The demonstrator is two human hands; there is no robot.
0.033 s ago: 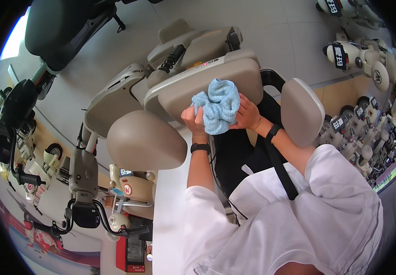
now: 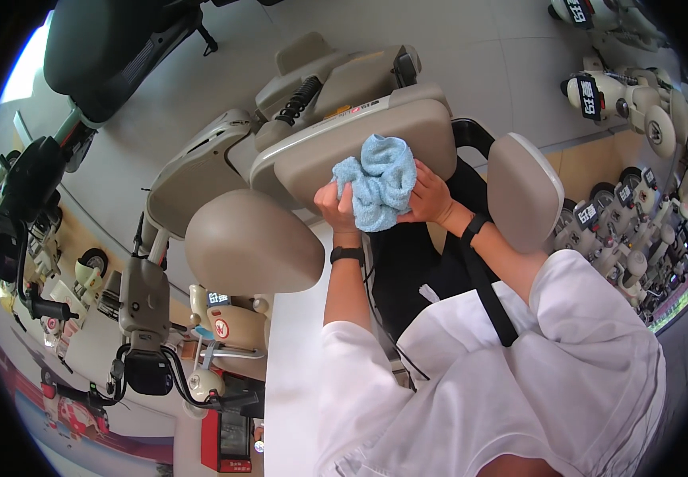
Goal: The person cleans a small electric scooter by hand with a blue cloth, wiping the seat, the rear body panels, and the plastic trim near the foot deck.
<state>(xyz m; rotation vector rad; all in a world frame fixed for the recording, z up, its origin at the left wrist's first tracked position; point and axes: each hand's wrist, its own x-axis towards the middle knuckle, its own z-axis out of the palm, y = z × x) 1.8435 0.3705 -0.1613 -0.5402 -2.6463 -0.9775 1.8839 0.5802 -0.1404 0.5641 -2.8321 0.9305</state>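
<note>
A crumpled light blue terry cloth point(image 2: 381, 176) is bunched between my two hands. My left hand point(image 2: 336, 208) grips its left edge, with the fingers curled into the fabric. On the other edge my right hand point(image 2: 428, 194) has its fingers closed on the cloth, the tips partly hidden by its folds. Just beyond the cloth lies the taupe rear seat point(image 2: 304, 168) of an electric scooter. I cannot tell whether the cloth touches it. The scooter's rounded front saddle point(image 2: 252, 242) is left of my left forearm.
A padded backrest point(image 2: 525, 187) stands right of my right hand. The scooter's handlebar point(image 2: 147, 374) is at lower left, and a dark scooter seat point(image 2: 105, 56) juts in at upper left. A white surface point(image 2: 292, 381) runs beside my left arm. Several scooters point(image 2: 618, 222) line the right side.
</note>
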